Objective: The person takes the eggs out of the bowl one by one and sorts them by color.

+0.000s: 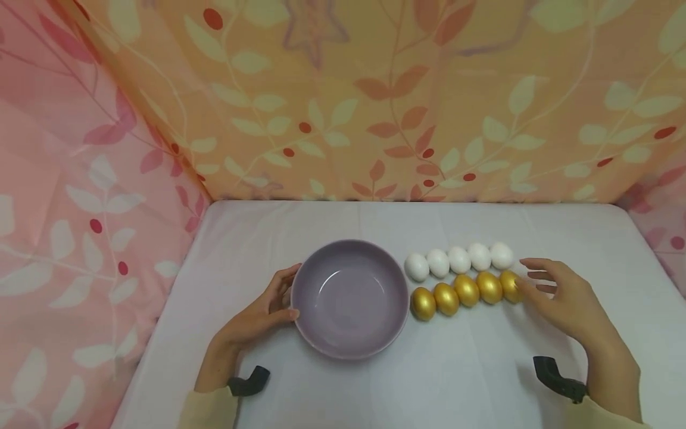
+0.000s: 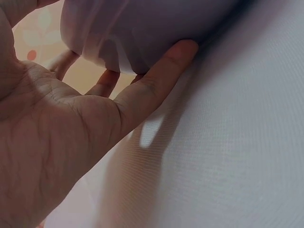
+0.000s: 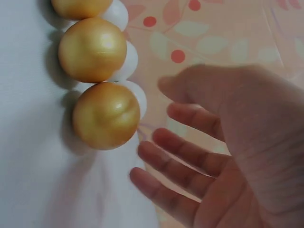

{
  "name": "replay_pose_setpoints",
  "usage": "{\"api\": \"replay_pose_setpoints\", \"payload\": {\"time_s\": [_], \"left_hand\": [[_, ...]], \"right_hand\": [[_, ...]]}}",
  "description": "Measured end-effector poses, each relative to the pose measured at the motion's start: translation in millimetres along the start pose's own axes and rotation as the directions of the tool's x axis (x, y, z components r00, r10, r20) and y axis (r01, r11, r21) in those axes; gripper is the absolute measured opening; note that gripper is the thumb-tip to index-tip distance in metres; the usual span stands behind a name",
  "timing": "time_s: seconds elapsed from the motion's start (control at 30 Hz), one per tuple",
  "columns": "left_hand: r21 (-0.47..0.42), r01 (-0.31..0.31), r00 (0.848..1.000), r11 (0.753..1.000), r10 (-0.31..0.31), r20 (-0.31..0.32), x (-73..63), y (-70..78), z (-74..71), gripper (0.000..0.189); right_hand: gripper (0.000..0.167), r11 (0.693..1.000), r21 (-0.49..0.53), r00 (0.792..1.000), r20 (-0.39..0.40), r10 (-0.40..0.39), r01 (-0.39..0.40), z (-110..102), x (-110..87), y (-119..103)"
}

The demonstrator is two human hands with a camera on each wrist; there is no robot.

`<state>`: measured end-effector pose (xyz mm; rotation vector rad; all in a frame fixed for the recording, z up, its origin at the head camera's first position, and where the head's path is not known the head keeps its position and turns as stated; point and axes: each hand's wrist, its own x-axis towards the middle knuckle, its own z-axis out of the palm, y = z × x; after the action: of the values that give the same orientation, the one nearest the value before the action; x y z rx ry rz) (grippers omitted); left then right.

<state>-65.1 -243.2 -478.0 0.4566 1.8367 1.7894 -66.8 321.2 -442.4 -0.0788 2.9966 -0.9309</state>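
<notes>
A round lilac bowl (image 1: 351, 351) stands on the white-covered table, its inside bare. My left hand (image 1: 265, 310) holds the bowl's left side, the thumb at the rim and the fingers spread along the outer wall; in the left wrist view the fingertips (image 2: 183, 50) lie against it, low by the cloth. A row of gold eggs (image 1: 467, 290) runs right from the bowl, with a row of white eggs (image 1: 459, 260) behind it. My right hand (image 1: 570, 298) hovers at the right end of both rows, fingers apart, thumb close to the last gold egg (image 3: 107, 116), holding nothing.
White cloth (image 1: 429, 381) covers the table. A patterned orange curtain (image 1: 343, 119) hangs along its far edge, and pink curtain (image 1: 80, 238) borders the left side. Black wrist mounts (image 1: 560, 378) stick out from both wrists near the sleeves.
</notes>
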Motion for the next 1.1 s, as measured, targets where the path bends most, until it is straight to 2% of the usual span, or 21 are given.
{"api": "replay_pose_setpoints", "payload": {"time_s": [0.17,0.33,0.53,0.9,1.1], "left_hand": [[0.000,-0.005,1.000,1.000,0.005,0.012,-1.7,-2.4,0.7,0.083],[-0.016,-0.017,1.000,1.000,0.017,0.015,-1.9,-2.2,0.7,0.083],[-0.017,0.001,1.000,1.000,-0.001,0.001,-2.7,-1.4,0.8,0.084],[-0.019,0.009,1.000,1.000,-0.009,-0.006,2.4,0.4,2.9,0.084],[-0.021,-0.009,1.000,1.000,0.009,0.003,-0.9,0.4,2.3,0.083]], "right_hand": [[0.044,0.999,-0.012,0.990,-0.134,-0.038,0.037,-1,-3.8,-8],[0.040,0.999,-0.009,0.982,-0.180,-0.050,0.050,0,-3.4,-12],[0.040,1.000,-0.019,0.989,-0.148,-0.025,0.022,0,-1.3,-13],[0.042,1.000,-0.007,0.995,-0.094,-0.020,0.019,-4,0.2,-14],[0.044,1.000,-0.007,0.998,-0.060,-0.002,0.001,-4,0.5,-13]]}}
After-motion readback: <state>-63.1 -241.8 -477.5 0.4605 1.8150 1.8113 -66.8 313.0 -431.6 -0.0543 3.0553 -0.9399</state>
